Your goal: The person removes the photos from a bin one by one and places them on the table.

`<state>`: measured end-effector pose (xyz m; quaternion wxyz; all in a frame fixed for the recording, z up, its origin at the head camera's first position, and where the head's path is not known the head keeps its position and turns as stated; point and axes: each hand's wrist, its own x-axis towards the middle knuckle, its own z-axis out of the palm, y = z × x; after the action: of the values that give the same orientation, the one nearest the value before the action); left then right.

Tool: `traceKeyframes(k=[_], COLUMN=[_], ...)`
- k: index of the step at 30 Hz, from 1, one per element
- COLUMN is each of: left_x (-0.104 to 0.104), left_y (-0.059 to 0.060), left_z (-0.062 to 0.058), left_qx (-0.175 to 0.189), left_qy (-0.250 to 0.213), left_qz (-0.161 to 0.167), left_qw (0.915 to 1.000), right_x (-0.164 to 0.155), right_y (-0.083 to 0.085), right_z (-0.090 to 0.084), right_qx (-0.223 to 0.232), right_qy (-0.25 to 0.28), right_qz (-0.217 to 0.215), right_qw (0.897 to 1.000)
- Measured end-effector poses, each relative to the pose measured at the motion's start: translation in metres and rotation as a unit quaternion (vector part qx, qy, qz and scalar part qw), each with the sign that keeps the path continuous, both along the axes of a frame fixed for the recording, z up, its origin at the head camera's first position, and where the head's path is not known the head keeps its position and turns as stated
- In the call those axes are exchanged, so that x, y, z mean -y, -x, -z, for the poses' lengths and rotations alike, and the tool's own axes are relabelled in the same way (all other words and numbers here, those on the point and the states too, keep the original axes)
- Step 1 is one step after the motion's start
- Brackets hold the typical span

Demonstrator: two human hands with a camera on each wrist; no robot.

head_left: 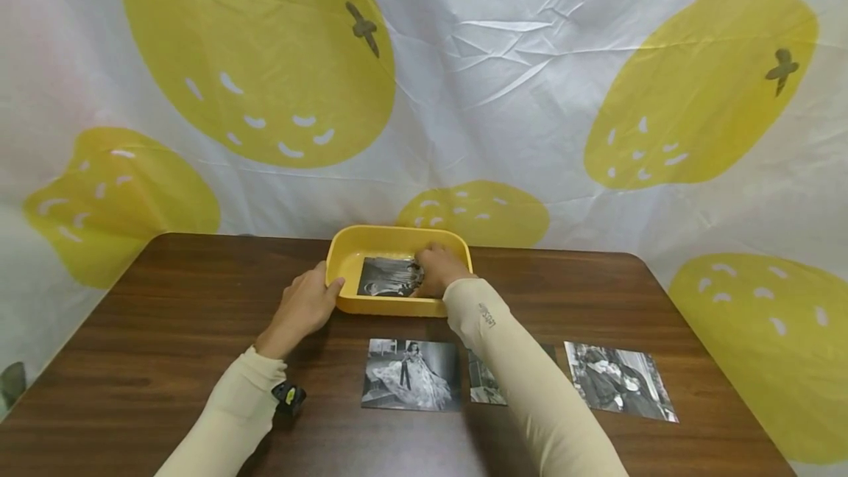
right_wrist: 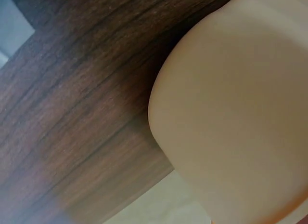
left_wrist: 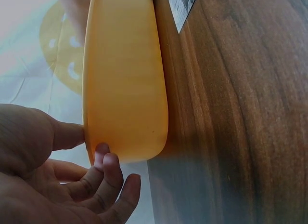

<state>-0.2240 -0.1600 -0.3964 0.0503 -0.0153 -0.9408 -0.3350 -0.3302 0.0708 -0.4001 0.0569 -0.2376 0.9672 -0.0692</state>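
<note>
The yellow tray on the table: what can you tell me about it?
The yellow tray is shallow, rounded-cornered and looks like smooth plastic. It sits flat on the brown wooden table. The left hand holds its near-left corner; the right hand reaches inside, on a black-and-white photo lying in it.

this looks like a small set made for filming, not a real lived-in room. a big white sheet [head_left: 503, 57] with yellow fruit shapes hangs behind a brown wooden table [head_left: 165, 300] and hides the whole wall. the sheet is wrinkled and drops down past the table's back edge and both far corners. a yellow tray [head_left: 344, 252] sits near the back edge, and black and white photos [head_left: 411, 374] lie in a row near the front edge.
</note>
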Motion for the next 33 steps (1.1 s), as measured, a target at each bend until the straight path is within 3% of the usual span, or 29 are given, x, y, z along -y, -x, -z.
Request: traceKeyframes(k=[10,17,21,27,33], left_x=[-0.002,-0.003,-0.003,-0.003,-0.003], left_y=[0.000,0.001,0.000,0.001,-0.001], left_z=[-0.001,-0.001,-0.001,-0.002,-0.002], left_qx=[-0.004,-0.001,0.002,0.011,0.023], left_qy=[0.001,0.001,0.003,0.003,-0.002], left_qz=[-0.001,-0.004,-0.004,-0.008,-0.014], left_qw=[1.0000,1.0000,1.0000,0.9999,0.9996], right_x=[-0.001,-0.004,-0.008,-0.018,-0.032], right_y=[0.000,0.003,0.002,0.000,-0.003], right_z=[-0.007,-0.017,-0.025,-0.039,-0.054], right_qx=[0.002,-0.032,-0.018,0.065,0.089], right_qy=[0.064,0.080,0.094,0.203,0.273], right_qz=[0.037,0.003,-0.002,0.003,-0.005], right_qw=[0.997,0.996,0.995,0.977,0.958])
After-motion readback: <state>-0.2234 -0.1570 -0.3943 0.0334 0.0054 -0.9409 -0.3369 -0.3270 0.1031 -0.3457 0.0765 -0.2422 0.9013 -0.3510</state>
